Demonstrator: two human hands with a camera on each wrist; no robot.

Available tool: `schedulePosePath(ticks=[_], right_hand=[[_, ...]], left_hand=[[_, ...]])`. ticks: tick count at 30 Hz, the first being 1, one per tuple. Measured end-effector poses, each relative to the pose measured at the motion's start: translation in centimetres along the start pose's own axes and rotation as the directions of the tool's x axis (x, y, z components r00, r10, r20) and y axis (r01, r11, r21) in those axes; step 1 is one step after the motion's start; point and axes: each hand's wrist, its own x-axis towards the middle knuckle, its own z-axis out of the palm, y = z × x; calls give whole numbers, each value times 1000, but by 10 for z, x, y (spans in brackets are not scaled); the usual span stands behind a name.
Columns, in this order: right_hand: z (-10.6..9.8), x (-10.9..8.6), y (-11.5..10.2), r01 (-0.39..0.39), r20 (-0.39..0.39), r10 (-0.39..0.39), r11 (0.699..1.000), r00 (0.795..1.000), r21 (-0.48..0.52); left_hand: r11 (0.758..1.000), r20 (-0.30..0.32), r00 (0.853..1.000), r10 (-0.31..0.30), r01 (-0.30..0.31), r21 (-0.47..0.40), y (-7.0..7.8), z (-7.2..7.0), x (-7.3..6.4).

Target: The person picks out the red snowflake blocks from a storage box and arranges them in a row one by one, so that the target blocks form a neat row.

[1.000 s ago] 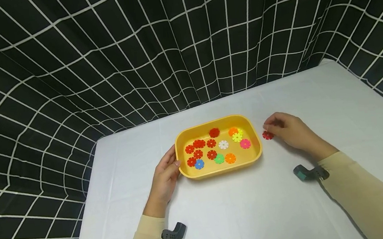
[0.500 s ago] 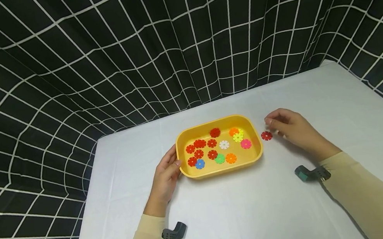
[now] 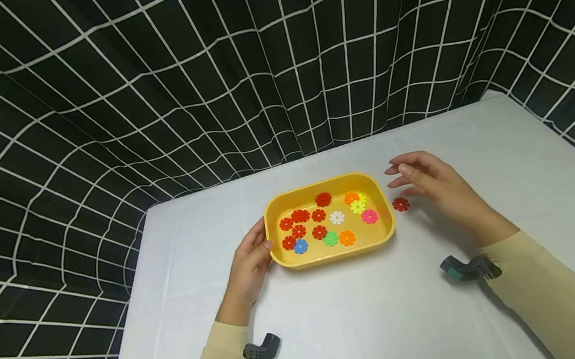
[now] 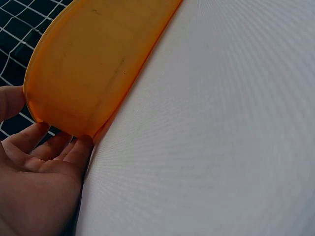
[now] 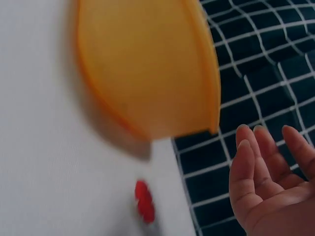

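Observation:
A yellow plastic tray (image 3: 334, 259) stands on the white table with several notched plastic discs in it, many of them red. At its left end my left hand (image 3: 246, 268) holds the tray, thumb at the rim and fingertips against the outer wall, as the left wrist view also shows. One red notched disc (image 3: 400, 204) lies on the cloth just right of the tray. Above and beside that disc hovers my right hand (image 3: 433, 187), its fingers spread and nothing between them. The right wrist view has the red disc blurred, apart from the fingers.
White cloth covers the table (image 3: 365, 317). A black curtain with a white grid (image 3: 307, 66) hangs behind it and along both sides. Dark wrist devices (image 3: 467, 269) sit at both cuffs.
My right hand has let go of the red disc, lifted away from it and spread its fingers. The disc stays on the cloth. My left hand has kept its place on the tray.

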Motion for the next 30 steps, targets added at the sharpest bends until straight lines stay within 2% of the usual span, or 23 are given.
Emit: schedulePosePath(ticks=[4,8,12,17,21,30], right_hand=[[9,-2,-14,33,36,-34,999,999,32],[18,-1,-24,23,70,-25,999,997,30],[28,3,-30,28,99,-31,999,995,34],[42,12,-35,43,147,-56,995,988,88],[53,22,-35,14,187,-38,992,982,127],[81,41,-32,-50,252,21,993,967,110]], left_hand=[[1000,0,1000,0,0,-2,1,1,-1],[1000,5,1000,4,-4,-6,1,1,-1],[1000,8,1000,7,-6,-9,1,0,0],[1000,5,1000,5,-5,-10,0,0,0],[1000,11,1000,10,-10,-15,0,-1,0],[1000,15,1000,11,-11,-17,-1,-1,0]])
